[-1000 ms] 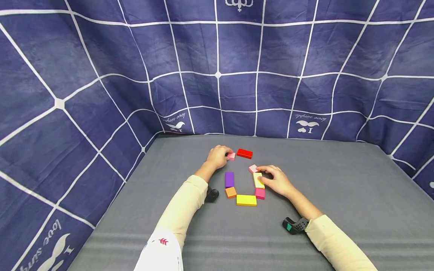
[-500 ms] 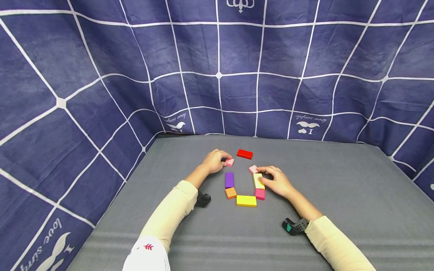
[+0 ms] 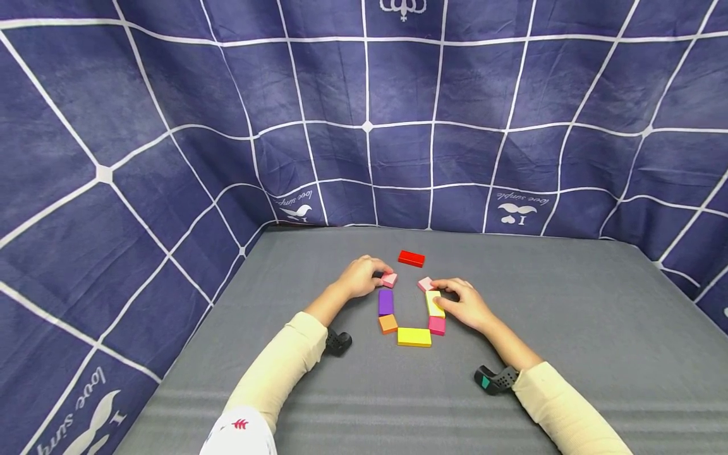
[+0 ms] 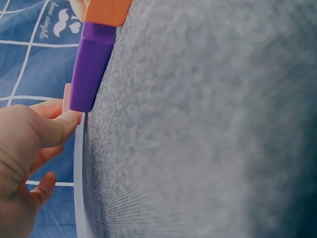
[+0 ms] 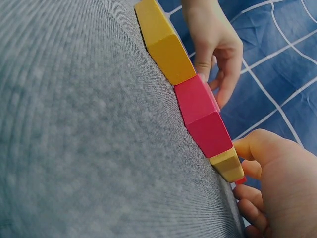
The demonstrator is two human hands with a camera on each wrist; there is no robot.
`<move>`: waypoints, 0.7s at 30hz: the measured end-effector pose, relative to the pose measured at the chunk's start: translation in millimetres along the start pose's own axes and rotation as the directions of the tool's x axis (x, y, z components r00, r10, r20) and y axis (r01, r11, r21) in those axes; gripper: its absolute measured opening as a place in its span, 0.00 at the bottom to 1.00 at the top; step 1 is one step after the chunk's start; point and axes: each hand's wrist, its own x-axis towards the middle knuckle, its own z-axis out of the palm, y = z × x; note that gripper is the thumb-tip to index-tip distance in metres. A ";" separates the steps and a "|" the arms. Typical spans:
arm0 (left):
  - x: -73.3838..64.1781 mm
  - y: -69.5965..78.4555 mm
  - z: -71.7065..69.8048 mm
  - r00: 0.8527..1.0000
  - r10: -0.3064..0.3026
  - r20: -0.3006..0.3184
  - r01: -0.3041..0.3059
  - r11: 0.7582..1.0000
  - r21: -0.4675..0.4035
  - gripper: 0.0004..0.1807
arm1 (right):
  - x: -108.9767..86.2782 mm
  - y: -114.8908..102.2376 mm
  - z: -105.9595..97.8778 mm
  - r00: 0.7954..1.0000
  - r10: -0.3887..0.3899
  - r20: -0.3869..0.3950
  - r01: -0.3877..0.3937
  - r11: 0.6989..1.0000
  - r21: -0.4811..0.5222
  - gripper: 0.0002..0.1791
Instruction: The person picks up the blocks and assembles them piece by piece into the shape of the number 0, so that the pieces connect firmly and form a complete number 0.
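Note:
In the head view, my left hand (image 3: 361,277) pinches a pink block (image 3: 389,280) between thumb and fingers, just beyond the far end of a purple block (image 3: 386,303). The left wrist view shows that pink block (image 4: 67,97) partly behind the purple one. My right hand (image 3: 465,303) rests with its thumb at the side of a pale yellow block (image 3: 434,305) and its index fingertip by a light pink block (image 3: 425,284). An orange block (image 3: 388,324), a yellow block (image 3: 414,337) and a magenta block (image 3: 436,325) continue the U-shaped outline nearer me.
Beyond the outline lies a red block (image 3: 411,258), apart from the others. All of it sits on a grey cloth-covered table (image 3: 569,303). A blue curtain with white grid lines (image 3: 398,151) hangs behind and along the left.
The left hand has drawn its pink block nearer, from beside the red block to the far end of the purple one. The right hand has stayed in place.

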 end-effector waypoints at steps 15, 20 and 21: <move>-7.7 2.6 -1.7 0.999 0.011 0.047 -0.011 1.000 -0.005 0.16 | -0.7 -2.3 -0.4 1.000 0.012 0.000 -0.012 1.000 0.008 0.19; -8.7 2.4 -2.5 0.999 0.015 0.047 -0.015 1.000 0.005 0.16 | -0.4 -2.8 -0.5 1.000 0.008 0.003 -0.008 1.000 0.008 0.19; -8.7 2.6 -2.8 0.999 0.017 0.048 -0.017 1.000 0.008 0.16 | -0.3 -2.9 -0.5 1.000 0.007 0.003 -0.007 1.000 0.007 0.20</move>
